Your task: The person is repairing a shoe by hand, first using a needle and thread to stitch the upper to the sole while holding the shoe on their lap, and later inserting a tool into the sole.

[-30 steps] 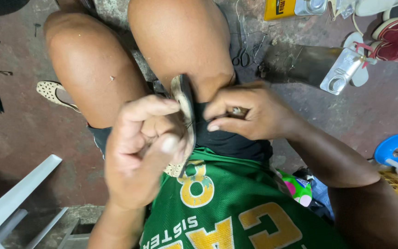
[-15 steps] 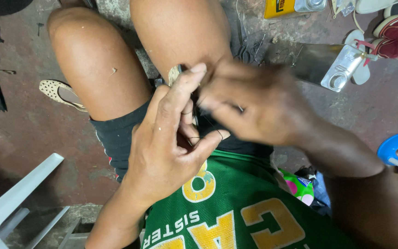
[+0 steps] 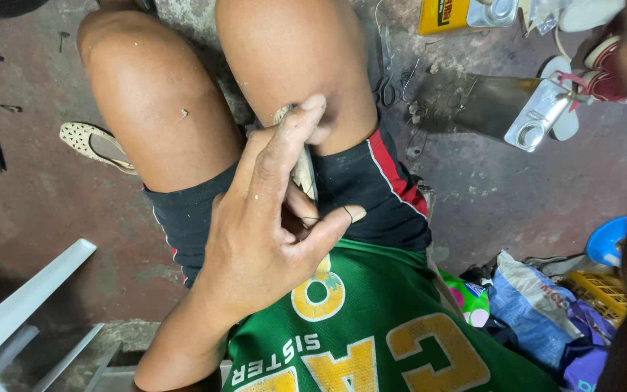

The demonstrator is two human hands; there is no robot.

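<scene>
Pinching the pale shoe piece (image 3: 300,163) between the knees, the left hand (image 3: 270,232) grips it closed; a dark thread (image 3: 332,215), probably, crosses its thumb. Keep it steady. The right hand is hardly visible.

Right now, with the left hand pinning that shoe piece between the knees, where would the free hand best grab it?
Probably the pale edge of the shoe piece just below the left hand's index finger, coming from the right thigh side. The piece stands on edge between the thighs, and the hand covers its left face, so only that side shows bare.
</scene>
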